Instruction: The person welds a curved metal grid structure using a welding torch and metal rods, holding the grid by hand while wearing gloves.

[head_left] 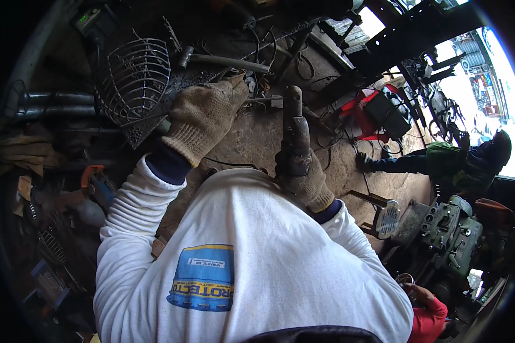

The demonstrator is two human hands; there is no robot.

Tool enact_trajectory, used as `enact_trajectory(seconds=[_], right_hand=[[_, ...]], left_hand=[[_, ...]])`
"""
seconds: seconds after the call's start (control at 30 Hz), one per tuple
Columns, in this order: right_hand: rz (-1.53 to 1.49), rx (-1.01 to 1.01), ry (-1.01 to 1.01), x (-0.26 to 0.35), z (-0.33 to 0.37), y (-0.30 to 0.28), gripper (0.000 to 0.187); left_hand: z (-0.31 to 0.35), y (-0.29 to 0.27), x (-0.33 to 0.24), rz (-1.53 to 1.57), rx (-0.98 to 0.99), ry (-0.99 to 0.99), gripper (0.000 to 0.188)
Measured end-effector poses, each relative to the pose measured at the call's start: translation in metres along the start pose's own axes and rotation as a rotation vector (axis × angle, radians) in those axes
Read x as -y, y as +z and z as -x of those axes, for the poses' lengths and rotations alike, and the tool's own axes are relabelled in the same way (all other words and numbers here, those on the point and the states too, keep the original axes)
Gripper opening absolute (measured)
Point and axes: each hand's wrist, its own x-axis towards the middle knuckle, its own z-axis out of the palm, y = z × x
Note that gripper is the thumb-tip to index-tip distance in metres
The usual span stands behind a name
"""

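Note:
My left hand (209,117), in a tan knitted glove, is closed at the bench's edge. From its fingers a thin metal rod (263,99) sticks out to the right, its end close to the top of a dark metal pipe piece (296,123). My right hand (309,183), gloved the same way, is wrapped around the thick lower part of that piece, which stands roughly upright in front of my body. A small round hole shows near its top. Beyond my left hand lie a hammer (229,61) and a curved wire grille (137,77).
A red stand with a dark box (386,114) is on the floor to the right, with cables (329,154) around it. One person in green (449,160) stands at the far right; another in red (429,317) is at lower right, near a grey-green machine (452,234).

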Motion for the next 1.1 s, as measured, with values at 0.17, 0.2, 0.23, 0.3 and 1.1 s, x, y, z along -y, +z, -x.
enact_trajectory(seconds=[0.17, 0.2, 0.23, 0.3, 1.1], right_hand=[[0.003, -0.004, 0.052, 0.007, 0.0, -0.002, 0.046], [-0.001, 0.01, 0.063, 0.008, -0.001, -0.002, 0.046], [0.024, 0.004, 0.043, 0.007, -0.001, -0.002, 0.047], [0.05, -0.005, 0.023, 0.004, -0.002, -0.003, 0.048], [-0.169, 0.069, 0.06, 0.013, 0.004, -0.011, 0.077]], left_hand=[[0.0, -0.003, 0.001, -0.004, 0.061, -0.007, 0.032], [0.0, -0.002, 0.002, -0.019, 0.057, -0.007, 0.033], [-0.001, -0.001, 0.002, -0.028, 0.053, 0.0, 0.033], [-0.002, 0.001, 0.001, -0.058, 0.051, -0.006, 0.034], [0.004, 0.013, -0.004, -0.083, 0.062, -0.027, 0.046]])
